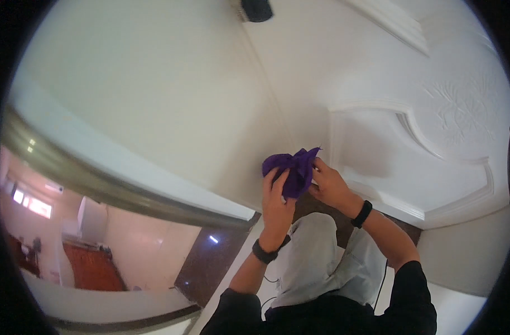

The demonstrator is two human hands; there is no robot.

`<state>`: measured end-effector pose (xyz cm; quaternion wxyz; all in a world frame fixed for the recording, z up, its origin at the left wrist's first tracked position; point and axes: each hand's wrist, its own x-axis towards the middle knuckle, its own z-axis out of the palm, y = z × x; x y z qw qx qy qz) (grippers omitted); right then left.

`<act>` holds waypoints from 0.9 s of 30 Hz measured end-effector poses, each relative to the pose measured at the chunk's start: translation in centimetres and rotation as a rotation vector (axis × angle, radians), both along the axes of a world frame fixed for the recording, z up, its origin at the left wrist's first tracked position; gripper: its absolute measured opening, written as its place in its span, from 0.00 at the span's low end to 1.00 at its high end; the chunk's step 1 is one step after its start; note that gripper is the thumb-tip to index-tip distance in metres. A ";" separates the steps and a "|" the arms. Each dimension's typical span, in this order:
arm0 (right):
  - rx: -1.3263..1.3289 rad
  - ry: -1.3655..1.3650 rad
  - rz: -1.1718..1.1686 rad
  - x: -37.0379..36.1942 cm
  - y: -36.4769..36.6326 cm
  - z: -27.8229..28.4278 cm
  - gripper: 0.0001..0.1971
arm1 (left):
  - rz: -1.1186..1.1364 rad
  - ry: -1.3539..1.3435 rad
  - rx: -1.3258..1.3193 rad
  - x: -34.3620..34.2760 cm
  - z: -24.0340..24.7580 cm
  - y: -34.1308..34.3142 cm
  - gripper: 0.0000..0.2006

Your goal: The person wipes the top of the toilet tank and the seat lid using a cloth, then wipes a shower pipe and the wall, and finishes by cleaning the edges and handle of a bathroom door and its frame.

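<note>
A crumpled purple cloth (294, 172) is bunched between my two hands, just in front of my knees. My left hand (277, 204) grips it from the near left, thumb and fingers pressed into the folds. At the cloth's right edge, the bent fingers of my right hand (334, 190) pinch the fabric; some fingertips are hidden behind it. Beyond the cloth, a white door (221, 84) and a white panel with raised moulding (372, 137) meet along a seam. Whether the cloth touches either surface I cannot tell.
A dark handle or lock (256, 10) juts out at the top. Left of the door's edge, a gold-coloured strip (99, 173) borders a pinkish space with a reddish-brown piece (90, 267). My bent legs in pale trousers (311, 251) are close below my hands. Thin dark cables (381, 287) run beside them.
</note>
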<state>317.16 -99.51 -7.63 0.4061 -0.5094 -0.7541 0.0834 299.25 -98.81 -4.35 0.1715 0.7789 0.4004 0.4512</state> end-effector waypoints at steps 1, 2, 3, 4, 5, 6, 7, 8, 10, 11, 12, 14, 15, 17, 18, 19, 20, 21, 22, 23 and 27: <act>0.054 0.047 0.071 -1.5 0.2 1.7 0.25 | 0.051 -0.010 0.036 -1.2 1.8 -1.1 0.28; 0.046 0.062 0.135 -2.4 0.3 3.2 0.26 | 0.088 0.002 0.090 -2.1 3.3 -2.1 0.27; 0.082 0.082 0.164 -3.5 0.5 4.0 0.27 | 0.123 0.016 0.144 -2.9 4.4 -3.0 0.27; 0.121 0.093 0.196 -4.7 0.8 5.2 0.27 | 0.162 0.023 0.199 -3.5 5.5 -3.6 0.26; 0.157 0.105 0.227 -5.9 1.2 6.5 0.28 | 0.186 0.007 0.225 -3.7 6.5 -3.7 0.27; 0.176 0.172 0.213 -7.1 1.6 7.9 0.29 | 0.209 -0.008 0.249 -3.7 7.5 -3.5 0.27; 0.163 0.235 0.193 -7.4 2.5 8.3 0.28 | 0.221 -0.030 0.268 -3.3 8.1 -3.1 0.28; 0.144 0.303 0.179 -7.8 3.4 8.5 0.27 | 0.230 -0.025 0.204 -2.8 9.2 -2.8 0.30; -0.083 0.616 0.123 -9.3 4.5 9.4 0.23 | 0.235 0.014 0.243 -2.4 8.7 -0.9 0.32; 0.056 0.669 0.149 -9.5 5.5 8.5 0.20 | 0.235 0.061 0.267 -2.4 8.2 -0.1 0.32; 0.057 0.733 0.164 -9.4 6.0 7.8 0.20 | 0.217 0.084 0.270 -2.1 7.8 0.2 0.32; 0.058 0.758 0.140 -8.8 6.5 5.8 0.20 | 0.166 0.112 0.163 -1.5 6.4 0.5 0.31; 0.065 0.720 0.107 -8.5 6.5 4.7 0.19 | 0.156 0.136 0.145 -1.5 5.3 0.8 0.30; -0.064 0.904 0.199 -8.3 7.1 -0.4 0.20 | 0.107 0.171 0.091 -1.4 2.4 1.2 0.29; -0.173 1.065 0.232 -8.5 7.1 -2.8 0.21 | 0.110 0.200 -0.001 -1.6 1.4 0.7 0.28; -0.115 0.792 0.206 -9.0 6.2 -3.5 0.24 | 0.135 0.208 -0.018 -2.3 0.3 0.1 0.28; -0.031 0.536 0.168 -9.3 5.2 -4.3 0.26 | 0.160 0.215 -0.034 -3.2 -1.0 -0.5 0.28; -0.034 0.515 0.184 -10.2 4.2 -5.0 0.27 | 0.186 0.222 -0.050 -4.1 -2.1 -1.3 0.28; -0.031 0.496 0.199 -11.2 3.5 -5.5 0.27 | 0.217 0.201 -0.035 -5.0 -2.7 -2.2 0.28; -0.022 0.486 0.212 -12.3 2.9 -5.4 0.28 | 0.245 0.189 -0.013 -6.0 -2.7 -3.2 0.29; -0.093 0.608 0.333 -15.4 1.9 -1.7 0.25 | 0.375 0.093 0.075 -8.3 0.4 -5.9 0.31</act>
